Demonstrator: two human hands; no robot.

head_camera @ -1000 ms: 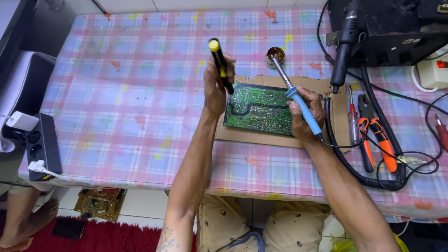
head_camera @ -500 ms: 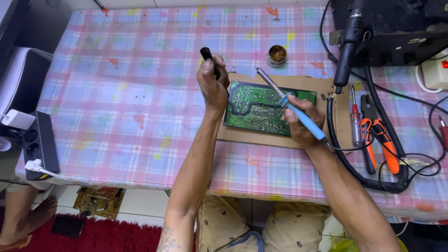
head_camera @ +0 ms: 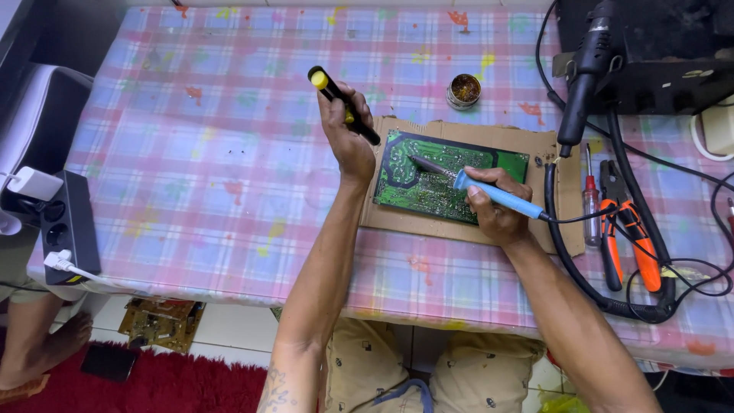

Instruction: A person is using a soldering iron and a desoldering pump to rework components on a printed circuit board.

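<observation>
The left hand (head_camera: 348, 138) sits just above the middle of the frame, its fingers closed around a black tool with a yellow end (head_camera: 342, 104). The tool is tilted, yellow end toward the upper left and dark tip toward the lower right, reaching the top left corner of the green circuit board (head_camera: 428, 183). Whether the tip touches the board cannot be told.

The right hand (head_camera: 493, 210) is right of centre, its fingers wrapped tight around the blue handle of a soldering iron (head_camera: 489, 191). The iron lies at a shallow slant, its metal tip pointing left and resting over the middle of the board. A black cord runs from the handle's end toward the right.

The board lies flat, solder side up, on a sheet of brown cardboard (head_camera: 550, 153), which rests on the counter (head_camera: 229, 153) covered in a pink, blue and yellow checked cloth.

Just above the cardboard stands a small round tin (head_camera: 464, 90), apart from both hands. In the upper right a black box (head_camera: 657, 53) carries a black hot-air wand (head_camera: 585, 69) hanging tip down. Right of the cardboard lie a small screwdriver (head_camera: 590, 203) and orange-handled pliers (head_camera: 627, 237), side by side, with a thick black hose (head_camera: 581, 268) curling beneath them. At the left edge a black power strip (head_camera: 69, 226) holds a white plug (head_camera: 30, 183).
</observation>
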